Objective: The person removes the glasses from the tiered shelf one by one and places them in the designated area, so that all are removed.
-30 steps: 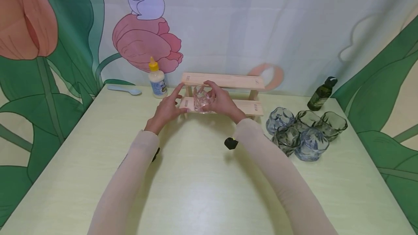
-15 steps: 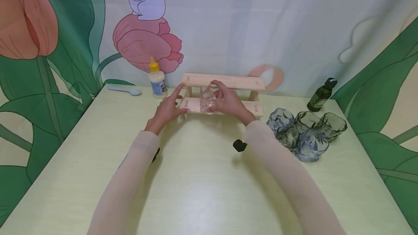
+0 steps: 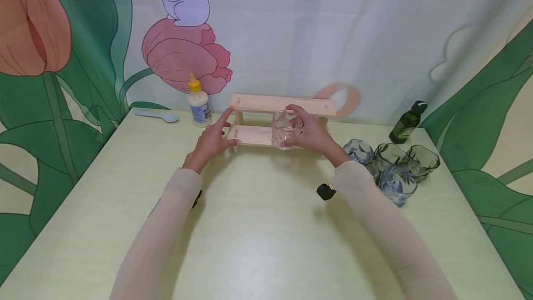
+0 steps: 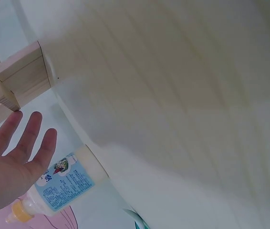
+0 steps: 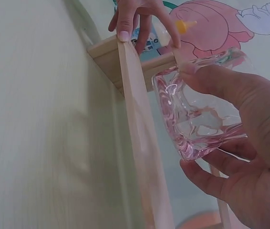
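A clear pink-tinted glass [image 5: 192, 112] with wavy walls is gripped by my right hand [image 3: 314, 133], thumb on one side and fingers on the other. In the head view it is at the lower board of a small two-tier wooden rack [image 3: 254, 135]; I cannot tell whether its base touches the board. My left hand [image 3: 210, 142] is at the rack's left end, fingers spread and fairly straight. Its thumb touches the lower board and its index finger reaches the upper board [image 3: 283, 103]. In the left wrist view, three fingers [image 4: 42, 148] extend beside the rack.
Several grey and blue glasses [image 3: 397, 184] stand at the right, partly behind the right sleeve. A dark green bottle [image 3: 405, 126] stands behind them. Left of the rack are a yellow-capped bottle [image 3: 200, 108] and a pale blue spoon [image 3: 156, 115]. A printed curtain [image 3: 266, 36] hangs behind the table.
My right hand has moved to the right along the rack with the pink-tinted glass in its grip. My left hand stays at the rack's left end.
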The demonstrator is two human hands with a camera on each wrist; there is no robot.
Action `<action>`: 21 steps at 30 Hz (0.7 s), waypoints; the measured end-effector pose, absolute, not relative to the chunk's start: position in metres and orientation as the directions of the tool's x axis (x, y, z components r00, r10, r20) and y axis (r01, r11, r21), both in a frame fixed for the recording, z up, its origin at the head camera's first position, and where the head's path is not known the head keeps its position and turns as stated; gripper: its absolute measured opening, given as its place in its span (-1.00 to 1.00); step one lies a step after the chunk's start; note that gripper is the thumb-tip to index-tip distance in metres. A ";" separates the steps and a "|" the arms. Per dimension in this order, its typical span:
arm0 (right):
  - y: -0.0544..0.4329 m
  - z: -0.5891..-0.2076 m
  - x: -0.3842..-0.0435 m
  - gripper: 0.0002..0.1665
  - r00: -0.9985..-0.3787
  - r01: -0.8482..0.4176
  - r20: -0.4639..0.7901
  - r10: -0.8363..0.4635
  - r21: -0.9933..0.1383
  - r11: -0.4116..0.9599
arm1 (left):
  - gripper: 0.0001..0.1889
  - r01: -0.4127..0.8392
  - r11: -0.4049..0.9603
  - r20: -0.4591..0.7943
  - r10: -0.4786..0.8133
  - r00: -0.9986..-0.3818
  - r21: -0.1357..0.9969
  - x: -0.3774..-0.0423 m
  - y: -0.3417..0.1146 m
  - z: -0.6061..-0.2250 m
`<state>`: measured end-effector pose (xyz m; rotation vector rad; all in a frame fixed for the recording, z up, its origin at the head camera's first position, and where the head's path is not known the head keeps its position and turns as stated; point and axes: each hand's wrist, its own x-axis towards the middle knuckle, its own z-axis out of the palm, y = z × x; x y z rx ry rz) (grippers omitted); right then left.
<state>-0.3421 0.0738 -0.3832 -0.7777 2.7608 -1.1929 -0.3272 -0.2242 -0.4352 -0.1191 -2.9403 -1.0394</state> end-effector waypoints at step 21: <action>0.151 -0.373 -0.310 0.11 -0.900 -0.414 0.188 -0.394 -0.654 0.634 | 0.06 0.073 0.774 0.040 0.062 -0.997 0.628 -0.328 -0.224 -0.434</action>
